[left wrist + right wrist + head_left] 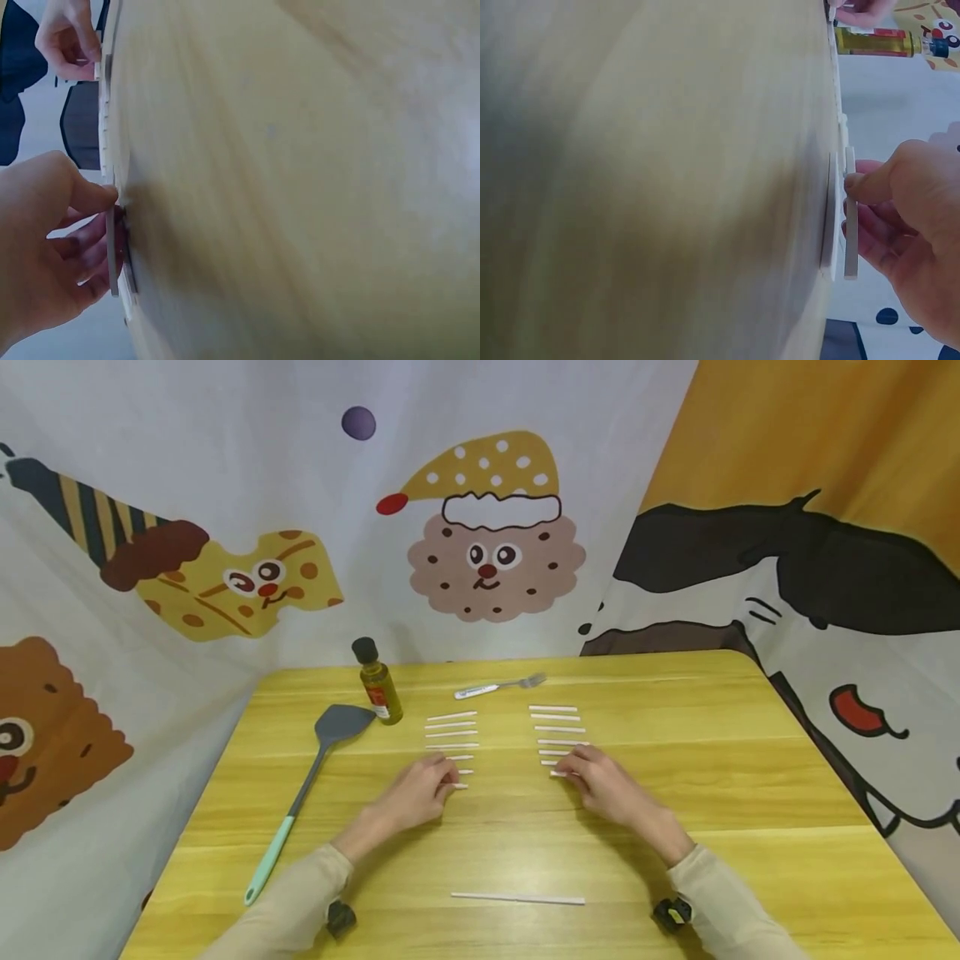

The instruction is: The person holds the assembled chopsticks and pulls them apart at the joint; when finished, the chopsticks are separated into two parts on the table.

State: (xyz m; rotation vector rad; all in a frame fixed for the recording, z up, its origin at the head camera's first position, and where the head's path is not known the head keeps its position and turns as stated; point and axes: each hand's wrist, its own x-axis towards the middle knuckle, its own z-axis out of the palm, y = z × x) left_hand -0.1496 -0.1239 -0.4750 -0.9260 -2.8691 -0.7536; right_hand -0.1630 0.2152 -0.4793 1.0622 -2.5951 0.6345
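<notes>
My left hand (422, 792) pinches a thin white stick (112, 259) between thumb and fingers at the near end of the left column of sticks (451, 735). Over at the right column of sticks (559, 728), my right hand (606, 783) pinches another white stick (851, 240) the same way. In the right wrist view, that stick is lifted slightly beside one lying on the tabletop. Both columns hold several sticks laid roughly parallel, crosswise to me. My fingers partly hide the nearest ones.
Close to me lies a long thin white strip (517, 899). A grey spatula (306, 789) with a mint handle lies at the left, its blade near an oil bottle (381, 692). Behind the columns is a fork (498, 687). A printed curtain (480, 643) hangs behind the wooden table (750, 827).
</notes>
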